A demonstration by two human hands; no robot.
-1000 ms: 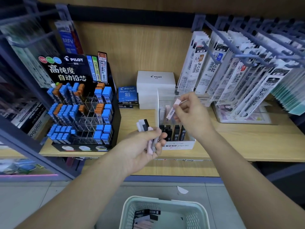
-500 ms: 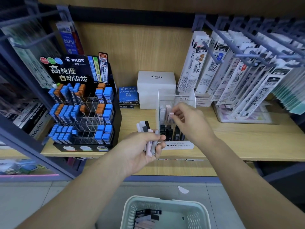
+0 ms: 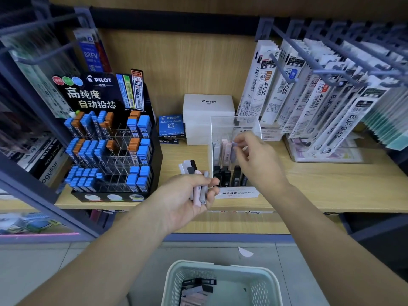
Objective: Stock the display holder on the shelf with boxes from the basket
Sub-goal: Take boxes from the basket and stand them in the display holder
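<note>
A clear acrylic display holder (image 3: 234,123) labelled MONO graph MG stands on the wooden shelf (image 3: 331,186). Its upper tier holds pale pink and grey slim boxes (image 3: 225,149), its lower tier black ones (image 3: 225,175). My right hand (image 3: 256,160) reaches into the upper tier and pinches the top of a pale box (image 3: 233,149) standing there. My left hand (image 3: 187,195), in front of the holder's left side, grips a bundle of several slim boxes (image 3: 199,186) in pink, grey, white and black. On the floor below sits a mint-green basket (image 3: 223,269) with more boxes (image 3: 198,288) inside.
A black Pilot lead display (image 3: 110,140) with blue and orange cases fills the shelf's left. White Pilot boxes (image 3: 208,107) and a blue box (image 3: 171,125) stand behind the holder. Refill packs on metal hooks (image 3: 309,96) hang over a clear tray (image 3: 326,155) at right.
My right hand has brought a pink box down from above the holder into its upper tier. My left hand has kept its bundle in about the same place.
</note>
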